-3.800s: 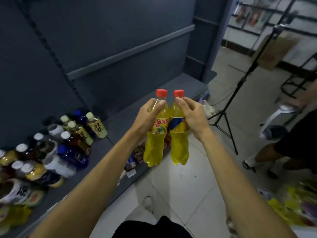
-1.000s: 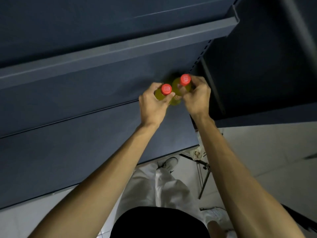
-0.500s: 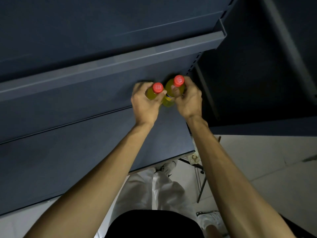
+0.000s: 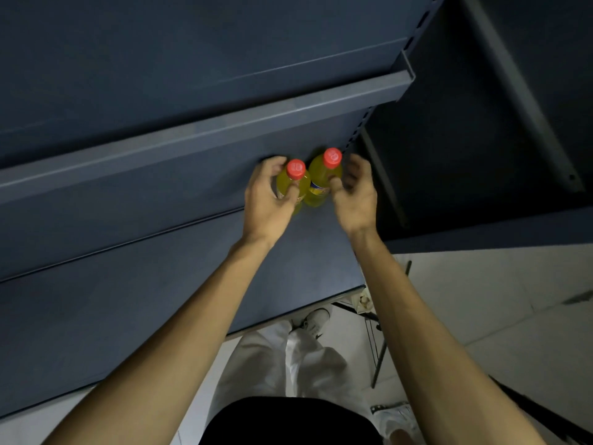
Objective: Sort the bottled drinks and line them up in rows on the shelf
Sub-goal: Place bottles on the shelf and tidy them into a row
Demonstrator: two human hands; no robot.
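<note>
Since a moment before, the right hand (image 4: 354,197) had loosened off its yellow bottle (image 4: 322,179), while the left hand (image 4: 268,197) still clasped the neighbouring bottle (image 4: 292,184), both apparently standing on the shelf (image 4: 160,252), nearly placed.

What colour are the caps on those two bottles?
Red, on both bottles; seen clearly in the head view.

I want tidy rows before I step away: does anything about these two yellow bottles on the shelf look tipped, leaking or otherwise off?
Nothing stands out. Both yellow bottles stand upright, side by side at the right end of the shelf, red caps on, no spill visible. The left hand grips one; the right hand has opened.
</note>
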